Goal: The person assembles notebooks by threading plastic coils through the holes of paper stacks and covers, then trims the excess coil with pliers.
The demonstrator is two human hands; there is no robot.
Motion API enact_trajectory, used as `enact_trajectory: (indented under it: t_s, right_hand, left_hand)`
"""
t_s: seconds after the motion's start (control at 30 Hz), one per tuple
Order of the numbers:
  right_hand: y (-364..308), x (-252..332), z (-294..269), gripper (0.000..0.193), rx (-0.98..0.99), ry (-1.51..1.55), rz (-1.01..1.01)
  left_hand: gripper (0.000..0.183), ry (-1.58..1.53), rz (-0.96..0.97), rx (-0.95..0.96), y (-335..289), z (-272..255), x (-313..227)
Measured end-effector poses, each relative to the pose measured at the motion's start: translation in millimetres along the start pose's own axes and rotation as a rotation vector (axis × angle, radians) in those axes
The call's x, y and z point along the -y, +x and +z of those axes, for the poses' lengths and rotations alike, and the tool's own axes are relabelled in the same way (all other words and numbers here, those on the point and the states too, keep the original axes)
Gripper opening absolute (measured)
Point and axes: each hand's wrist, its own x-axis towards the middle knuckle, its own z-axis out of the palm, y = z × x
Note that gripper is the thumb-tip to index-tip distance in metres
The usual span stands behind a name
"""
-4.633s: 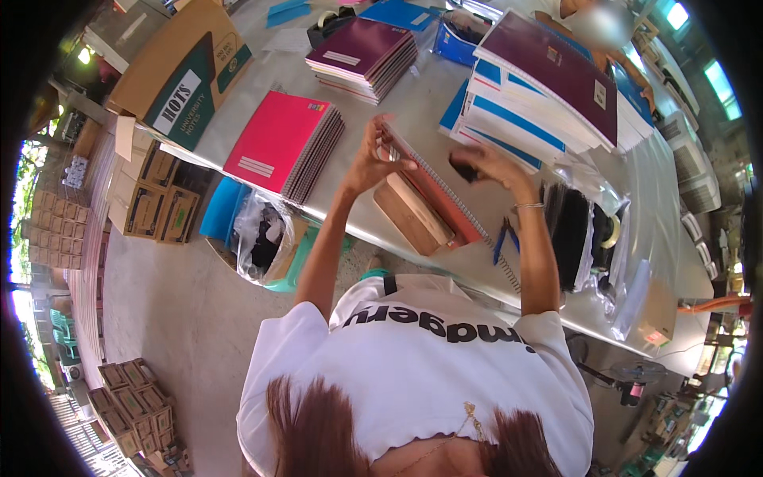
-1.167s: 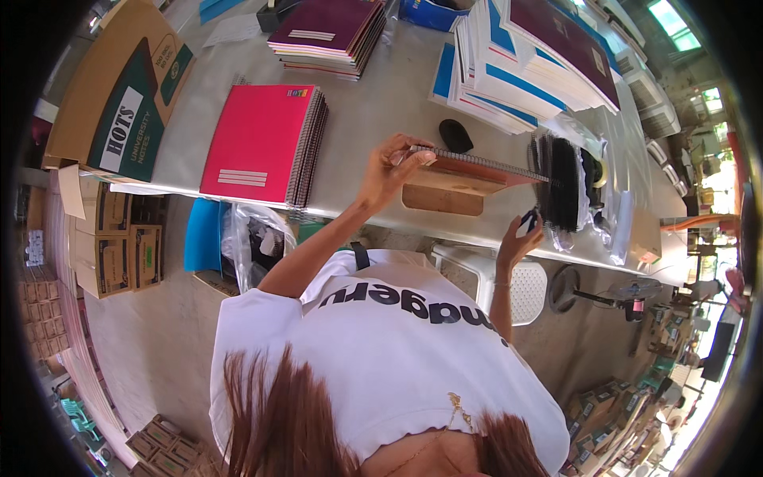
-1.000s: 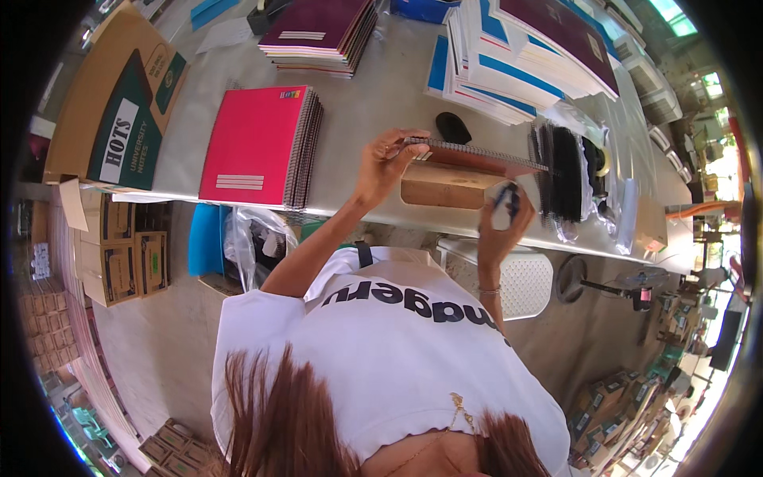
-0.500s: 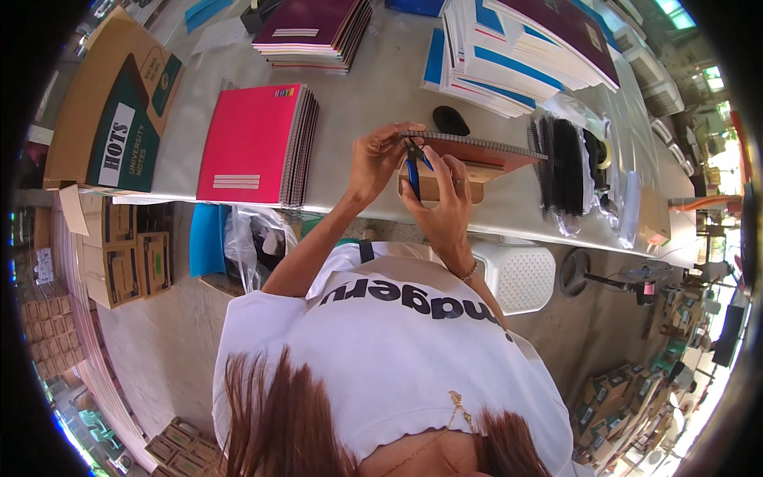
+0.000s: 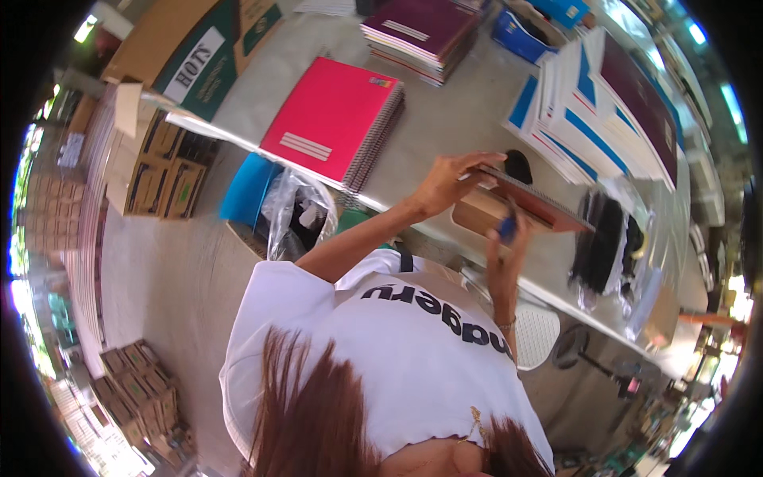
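Note:
My left hand grips the left end of a spiral notebook, which stands tilted with its wire coil upward and a reddish-brown cover facing me. In my right hand is a pair of blue-handled pliers, held in front of the cover; their jaws are blurred. A brown cardboard piece lies under the notebook at the table's near edge. Just beyond the coil is a black rounded object.
Pink spiral notebooks and maroon notebooks are stacked on the table. White-and-blue unbound books stand at the right, near bundled black coils. A cardboard box sits far left. Below is a white stool.
The view has turned, shifting the table contents rightward. My right hand with the pliers has come away from the coil's left end, down toward me. My left hand still holds the notebook.

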Motion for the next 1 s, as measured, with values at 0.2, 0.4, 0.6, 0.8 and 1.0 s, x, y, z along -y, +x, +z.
enact_trajectory:
  t_s: [0.2, 0.4, 0.6, 0.8, 1.0]
  right_hand:
    - [-22, -129, -69, 0.052, -0.334, -0.391, 0.002]
    - [-27, -187, -75, 0.047, -0.141, -0.787, 0.205]
    - [-30, -189, -71, 0.045, -0.201, -0.815, 0.192]
    - [-30, -193, -71, 0.043, -0.231, -0.805, 0.200]
    - [-27, -197, -69, 0.045, -0.215, -0.833, 0.176]
  left_hand:
    - [0.019, 0.220, 0.225, -0.010, 3, 2, 9]
    - [0.021, 0.439, 0.278, -0.042, 9, -17, -55]
    - [0.026, 0.516, 0.505, -0.175, 19, -89, -156]
    - [0.024, 0.835, 0.584, -0.205, 41, -149, -206]
    - [0.022, 1.012, 0.678, -0.052, 93, -201, -136]
